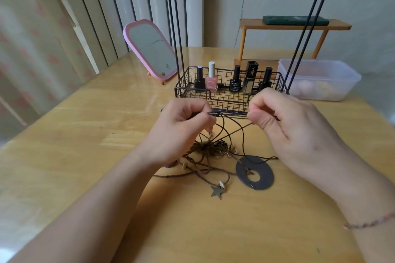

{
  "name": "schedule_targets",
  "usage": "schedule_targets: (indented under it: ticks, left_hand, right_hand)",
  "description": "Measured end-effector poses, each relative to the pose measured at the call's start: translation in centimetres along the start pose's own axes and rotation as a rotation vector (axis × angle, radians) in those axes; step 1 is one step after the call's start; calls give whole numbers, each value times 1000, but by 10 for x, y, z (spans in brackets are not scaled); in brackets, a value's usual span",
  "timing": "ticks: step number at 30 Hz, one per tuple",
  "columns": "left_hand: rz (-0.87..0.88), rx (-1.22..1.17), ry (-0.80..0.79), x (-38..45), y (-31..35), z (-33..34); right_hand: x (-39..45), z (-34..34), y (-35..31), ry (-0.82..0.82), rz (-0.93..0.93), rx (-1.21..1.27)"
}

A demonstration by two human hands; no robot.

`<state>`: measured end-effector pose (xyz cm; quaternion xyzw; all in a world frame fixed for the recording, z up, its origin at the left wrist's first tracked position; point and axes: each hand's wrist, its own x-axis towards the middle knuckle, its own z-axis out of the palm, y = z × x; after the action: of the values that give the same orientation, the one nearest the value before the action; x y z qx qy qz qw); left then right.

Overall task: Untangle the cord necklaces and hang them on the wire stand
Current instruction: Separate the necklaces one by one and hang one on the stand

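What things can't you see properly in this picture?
- Wire stand: head view, hooks cut off by the top edge.
- Cord necklaces: tangled heap, count unclear.
- Left hand and right hand: fingers cover the pinched cord.
- Plastic box: cloudy walls blur its contents.

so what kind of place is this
Probably a home dressing table or vanity corner: a pink-framed tabletop mirror stands on the pale wooden table, and nail polish bottles fill the black wire basket of a jewellery stand, with striped curtains behind.
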<state>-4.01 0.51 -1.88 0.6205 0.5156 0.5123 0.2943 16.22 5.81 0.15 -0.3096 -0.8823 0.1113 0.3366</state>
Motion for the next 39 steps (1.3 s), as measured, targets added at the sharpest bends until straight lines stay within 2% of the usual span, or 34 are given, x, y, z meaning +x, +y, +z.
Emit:
schedule_targets:
  ticks: [4,9,13,17,22,27,34,39]
  left_hand:
    - [1,-144,-121,-2,2,-3]
    - [-31,-182,-45,0,3,-1]
    - [-20,-183,2,1,3,1]
    - [9,-164,-8,0,3,3]
    - [44,-137,-31,0,1,1]
    - [89,-126,-67,-1,-3,2]
    - [72,-15,-55,0,-5,3]
    - [64,167,-72,0,-7,3]
  right_hand:
    - [-1,2,-1,16,76,179]
    - [0,-2,4,30,24,266]
    - [-1,-5,1,-143,-113,340]
    - [-3,3,-4,-280,-62,428]
    - [0,10,-1,-137,195,382]
    - [-2,18,-4,-163,217,293]
    - [1,19,3,152,114,142]
    - [4,5,19,396,287,40]
